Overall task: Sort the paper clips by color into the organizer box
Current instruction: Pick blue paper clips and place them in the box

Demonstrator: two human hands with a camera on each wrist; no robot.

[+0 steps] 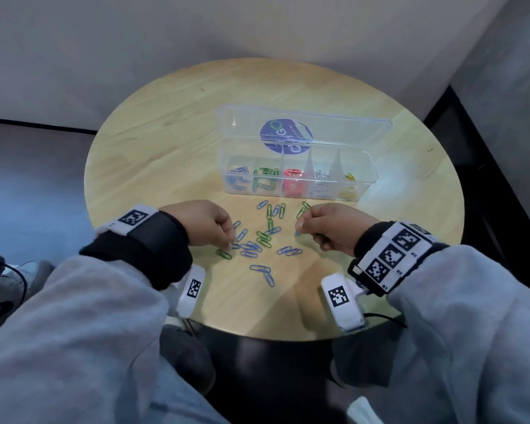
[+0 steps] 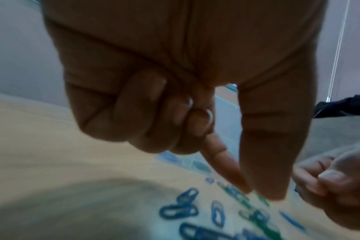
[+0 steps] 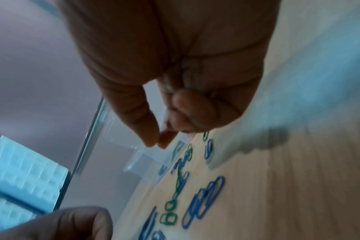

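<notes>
Loose blue and green paper clips [image 1: 259,240] lie scattered on the round wooden table [image 1: 166,142] between my hands. Behind them stands the clear organizer box [image 1: 372,169] with its lid laid open. Its compartments hold blue, green, red, silver and yellow clips, from left to right. My left hand [image 1: 230,243] points thumb and index finger down onto the clips [image 2: 187,209], tips nearly meeting; the blur hides whether a clip sits between them. My right hand [image 1: 299,226] hovers over the pile with thumb and index finger pressed together [image 3: 157,143]. A blue sliver shows just under its tips.
The table stands in a corner, with pale walls behind and to the right. The box's open lid [image 1: 349,133] lies flat behind the compartments. Bare wood lies to the left of the box and near the front edge. My knees are under the table's near rim.
</notes>
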